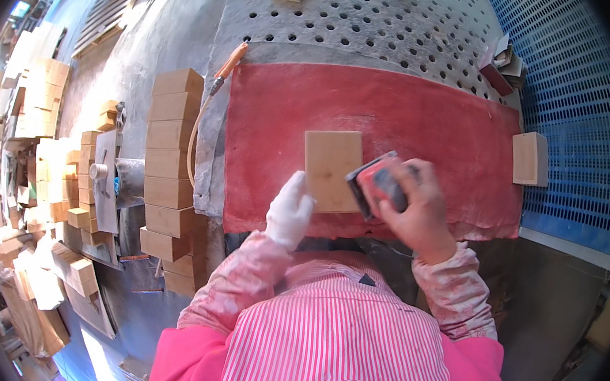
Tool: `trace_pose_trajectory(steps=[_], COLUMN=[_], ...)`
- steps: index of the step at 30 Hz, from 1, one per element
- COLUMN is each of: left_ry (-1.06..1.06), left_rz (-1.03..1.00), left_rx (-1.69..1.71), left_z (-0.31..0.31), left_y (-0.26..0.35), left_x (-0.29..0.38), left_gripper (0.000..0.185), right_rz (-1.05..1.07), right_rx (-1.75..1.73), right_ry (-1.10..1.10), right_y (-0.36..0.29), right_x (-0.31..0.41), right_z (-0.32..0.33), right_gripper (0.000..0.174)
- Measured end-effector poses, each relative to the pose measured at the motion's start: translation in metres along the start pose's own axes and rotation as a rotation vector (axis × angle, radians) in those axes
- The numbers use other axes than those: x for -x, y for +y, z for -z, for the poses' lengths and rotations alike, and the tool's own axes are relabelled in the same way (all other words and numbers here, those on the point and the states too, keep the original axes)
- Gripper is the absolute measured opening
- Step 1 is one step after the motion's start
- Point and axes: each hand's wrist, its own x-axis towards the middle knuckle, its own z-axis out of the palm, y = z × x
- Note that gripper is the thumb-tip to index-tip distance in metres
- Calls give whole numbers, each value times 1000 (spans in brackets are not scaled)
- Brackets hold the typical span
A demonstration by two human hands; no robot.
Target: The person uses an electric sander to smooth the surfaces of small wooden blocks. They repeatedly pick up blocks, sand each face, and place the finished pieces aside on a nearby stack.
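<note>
On the red mat (291,101) lies a light-coloured wooden block (331,176), its flat rectangular face upward. My left hand (288,213), in a white glove, grips the block at its near left corner. A red and black hand-held power sander (380,184) is in my bare right hand (419,207), with fingers wrapped over its body. The sander is tilted at the block's right edge, its dark pad facing the wood. Whether the pad touches the block I cannot tell.
A stack of wooden blocks (170,164) stands left of the bench, beside an orange air blow gun (231,62) with its hose. Another block (528,158) sits at the mat's right end, against a blue slotted panel (583,107). A perforated bench top (354,24) extends behind the mat.
</note>
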Motion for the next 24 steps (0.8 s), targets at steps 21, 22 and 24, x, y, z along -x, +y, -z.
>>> trace_pose_trajectory(steps=[21, 22, 24], left_ry=[-84, -20, -78], left_rz=[-884, -870, -792], left_rx=[-414, -351, -223], left_z=[-58, -65, -72], left_y=[38, 35, 28], left_x=[-28, -45, -95], left_gripper=[69, 67, 68], right_rz=[177, 168, 207], right_rx=[142, 156, 164], right_ry=[-247, -249, -237], right_y=[-33, -25, -13], right_x=[-6, -25, -71], right_z=[-21, -18, -20], right_gripper=[61, 59, 55])
